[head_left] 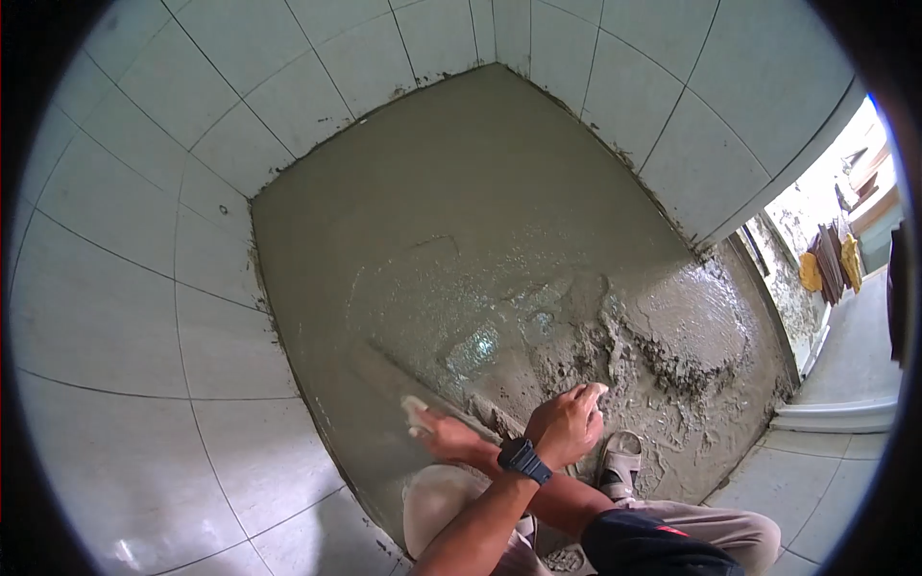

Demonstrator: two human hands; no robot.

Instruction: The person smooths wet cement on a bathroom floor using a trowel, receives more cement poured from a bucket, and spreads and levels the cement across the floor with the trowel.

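Note:
My forearms are crossed. My right hand point(449, 434), at the left, is closed at the near edge of a long, mortar-coated bar point(437, 392) lying slantwise on the wet grey mortar point(413, 182); pale matter covers its fingertips. My left hand point(569, 424), with a black watch point(524, 461) on the wrist, is a closed fist just beyond the bar's right end. Something pale shows at its fingertips, too small to name. Rough, lumpy mortar point(677, 355) lies ahead and to the right of it, while the far part is smooth.
White tiled walls point(115, 230) meet the mortar at the left, back and right. My sandalled foot point(622, 463) rests on the mortar beside my left hand. A doorway with a white sill point(831, 417) is at the right, with brown and yellow objects point(834, 259) beyond.

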